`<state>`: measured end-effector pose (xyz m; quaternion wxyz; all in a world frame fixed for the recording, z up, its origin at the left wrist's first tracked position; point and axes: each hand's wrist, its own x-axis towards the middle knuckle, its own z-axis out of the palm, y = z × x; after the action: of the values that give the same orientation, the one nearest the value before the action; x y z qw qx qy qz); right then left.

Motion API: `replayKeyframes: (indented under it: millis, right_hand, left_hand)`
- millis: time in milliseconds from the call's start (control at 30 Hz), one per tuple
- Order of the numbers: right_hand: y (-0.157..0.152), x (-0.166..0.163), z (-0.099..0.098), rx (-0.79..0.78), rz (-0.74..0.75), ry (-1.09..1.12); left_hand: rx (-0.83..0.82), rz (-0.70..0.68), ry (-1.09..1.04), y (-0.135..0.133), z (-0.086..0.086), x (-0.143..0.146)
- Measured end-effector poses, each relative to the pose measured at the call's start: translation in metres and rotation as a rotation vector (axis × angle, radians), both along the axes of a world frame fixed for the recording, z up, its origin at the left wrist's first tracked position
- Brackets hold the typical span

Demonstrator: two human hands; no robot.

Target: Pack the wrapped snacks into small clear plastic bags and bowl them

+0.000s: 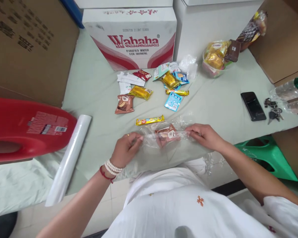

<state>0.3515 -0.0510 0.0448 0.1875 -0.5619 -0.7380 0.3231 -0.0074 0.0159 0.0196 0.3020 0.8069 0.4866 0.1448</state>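
At the table's front edge, my left hand point(127, 148) pinches one side of a thin clear plastic film point(149, 140). My right hand point(204, 135) pinches its other side, so the film is drawn out between them. Whether it is a bag or a loose sheet I cannot tell. A brown snack packet point(167, 135) lies in or under the film, midway between my hands. Just beyond it is a slim yellow snack stick point(150, 120). Farther back, another brown packet point(124, 104) lies beside a gold-wrapped snack point(141, 92).
A second snack pile includes a blue packet point(173, 101). Behind stands a Wahaba water carton point(131, 39). A filled snack bag point(216, 59), a phone point(253, 105) and keys point(275, 114) are rightward. On the left lie a white plastic roll point(68, 160) and a red jug point(34, 127).
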Motion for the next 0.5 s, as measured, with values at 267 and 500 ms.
replayKeyframes:
  millis: [267, 500]
  right_hand:
    - [0.062, -0.017, 0.014, 0.235, 0.002, -0.377]
    - [0.106, -0.055, -0.011, 0.162, 0.259, -0.241]
  left_hand:
    - [0.418, 0.428, 0.08, 0.02, -0.005, 0.011]
    - [0.555, -0.096, 0.076, -0.04, 0.016, 0.041]
